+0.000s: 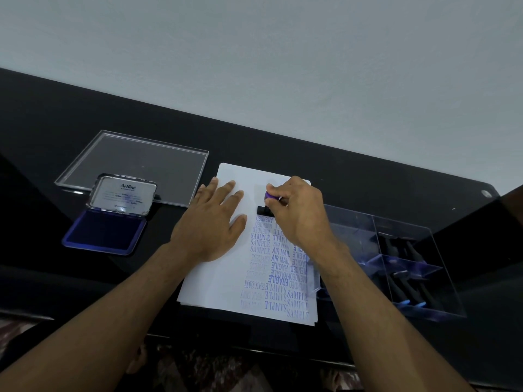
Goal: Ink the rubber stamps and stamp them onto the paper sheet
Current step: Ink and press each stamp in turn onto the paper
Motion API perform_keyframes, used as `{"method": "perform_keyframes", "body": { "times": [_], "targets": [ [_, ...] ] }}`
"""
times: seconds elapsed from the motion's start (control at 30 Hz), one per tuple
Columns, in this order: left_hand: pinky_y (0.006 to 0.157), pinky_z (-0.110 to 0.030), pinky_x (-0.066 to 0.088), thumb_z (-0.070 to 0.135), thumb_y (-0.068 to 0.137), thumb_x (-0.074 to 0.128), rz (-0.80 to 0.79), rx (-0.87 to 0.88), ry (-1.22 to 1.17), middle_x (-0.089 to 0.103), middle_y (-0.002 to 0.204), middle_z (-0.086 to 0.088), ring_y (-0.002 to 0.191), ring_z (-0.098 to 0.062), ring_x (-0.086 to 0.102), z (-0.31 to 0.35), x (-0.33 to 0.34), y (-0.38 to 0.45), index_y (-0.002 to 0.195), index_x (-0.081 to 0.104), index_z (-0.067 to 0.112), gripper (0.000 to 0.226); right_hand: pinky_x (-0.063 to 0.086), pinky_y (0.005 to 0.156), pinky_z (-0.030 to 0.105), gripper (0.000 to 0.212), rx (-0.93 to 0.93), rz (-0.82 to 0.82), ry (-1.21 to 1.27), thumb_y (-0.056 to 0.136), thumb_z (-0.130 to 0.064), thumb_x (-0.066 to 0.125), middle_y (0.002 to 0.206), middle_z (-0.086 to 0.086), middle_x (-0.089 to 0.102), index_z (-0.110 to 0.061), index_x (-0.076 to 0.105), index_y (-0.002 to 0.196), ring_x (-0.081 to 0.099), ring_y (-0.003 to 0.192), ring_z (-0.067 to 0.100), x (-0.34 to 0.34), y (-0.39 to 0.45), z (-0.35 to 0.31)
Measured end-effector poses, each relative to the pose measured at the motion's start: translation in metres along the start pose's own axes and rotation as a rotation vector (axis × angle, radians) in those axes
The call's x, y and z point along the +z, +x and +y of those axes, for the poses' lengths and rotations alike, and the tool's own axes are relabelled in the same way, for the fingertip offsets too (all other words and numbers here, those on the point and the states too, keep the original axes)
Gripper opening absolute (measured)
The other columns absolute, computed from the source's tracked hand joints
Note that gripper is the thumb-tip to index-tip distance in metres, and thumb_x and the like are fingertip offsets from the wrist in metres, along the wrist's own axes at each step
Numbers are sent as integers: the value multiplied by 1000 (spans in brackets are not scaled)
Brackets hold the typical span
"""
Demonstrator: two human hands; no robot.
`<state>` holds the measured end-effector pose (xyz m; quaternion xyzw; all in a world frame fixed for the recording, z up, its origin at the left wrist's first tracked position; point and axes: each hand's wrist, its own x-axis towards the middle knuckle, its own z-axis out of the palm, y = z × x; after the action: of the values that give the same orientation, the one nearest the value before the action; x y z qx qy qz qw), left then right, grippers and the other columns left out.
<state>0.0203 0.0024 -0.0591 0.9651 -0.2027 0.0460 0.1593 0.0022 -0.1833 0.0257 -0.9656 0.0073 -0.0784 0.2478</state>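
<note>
Head view. Paper point(220, 267) lies on the black desk point(368, 176), its right part covered with blue imprints: SAMPLE, AIR MAIL, FRAGILE, FAX OUT, AMENDED. Left hand point(210, 222) lies flat on the sheet, fingers straight, grip released. Right hand point(298, 212) grasps a stamp point(267, 206) by its purple top, black base down on the paper just above the imprints. Ink pad point(106, 232) stands open left of the sheet, lid raised. Clear tray point(135, 161) lies behind the pad. Clear organiser point(396, 264) on the right holds further stamps.
</note>
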Motion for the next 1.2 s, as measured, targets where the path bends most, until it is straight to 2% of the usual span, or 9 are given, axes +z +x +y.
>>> {"method": "perform_keyframes", "body": {
  "times": [0.17, 0.77, 0.83, 0.9, 0.97, 1.07, 1.2],
  "targets": [
    [125, -45, 9, 60, 97, 16, 3, 2, 17, 22, 166, -2, 155, -27, 7, 0, 1, 0, 155, 34, 22, 72, 50, 89, 20, 30, 9, 7, 0, 93, -30, 65, 113, 1, 67, -14, 71, 118, 64, 93, 13, 1, -1, 0],
    [124, -45, 9, 60, 97, 19, 0, -9, 12, 21, 166, -1, 155, -26, 7, 0, -1, 0, 155, 34, 24, 69, 47, 89, 20, 30, -2, 23, 34, 92, -25, 67, 118, -1, 65, -17, 70, 120, 63, 96, 12, 1, -1, 0],
    [125, -46, 11, 60, 97, 19, -6, -9, 11, 21, 166, 0, 155, -25, 7, 1, -2, 0, 155, 33, 24, 69, 51, 88, 20, 27, -1, 93, 73, 91, -23, 69, 113, -2, 64, -17, 71, 117, 62, 92, 10, -2, -4, 2],
    [125, -46, 11, 61, 97, 18, -6, -10, 7, 20, 166, 0, 155, -25, 6, 1, -2, 0, 155, 32, 25, 70, 55, 81, 19, 22, 20, 246, 171, 88, -21, 71, 104, -5, 65, -19, 73, 110, 63, 83, 7, -7, -5, 7],
    [125, -46, 10, 61, 97, 17, -6, -4, -2, 20, 166, 0, 155, -25, 5, 1, -2, 0, 155, 32, 25, 70, 59, 73, 24, 19, 86, 373, 304, 86, -19, 72, 97, -7, 66, -22, 74, 105, 65, 77, 5, -11, -5, 13],
    [126, -45, 9, 59, 97, 19, -2, -3, -5, 21, 166, 0, 155, -25, 5, 1, -2, -1, 155, 33, 24, 69, 61, 66, 38, 17, 214, 431, 499, 82, -19, 71, 89, -7, 70, -27, 75, 97, 69, 76, 9, -14, -5, 19],
    [125, -44, 8, 60, 96, 16, 1, -2, -7, 21, 166, 0, 155, -25, 5, 1, -2, -1, 155, 33, 24, 71, 61, 67, 41, 18, 290, 432, 588, 81, -16, 71, 84, -7, 72, -29, 74, 92, 71, 76, 13, -14, -10, 26]
  ]
}}
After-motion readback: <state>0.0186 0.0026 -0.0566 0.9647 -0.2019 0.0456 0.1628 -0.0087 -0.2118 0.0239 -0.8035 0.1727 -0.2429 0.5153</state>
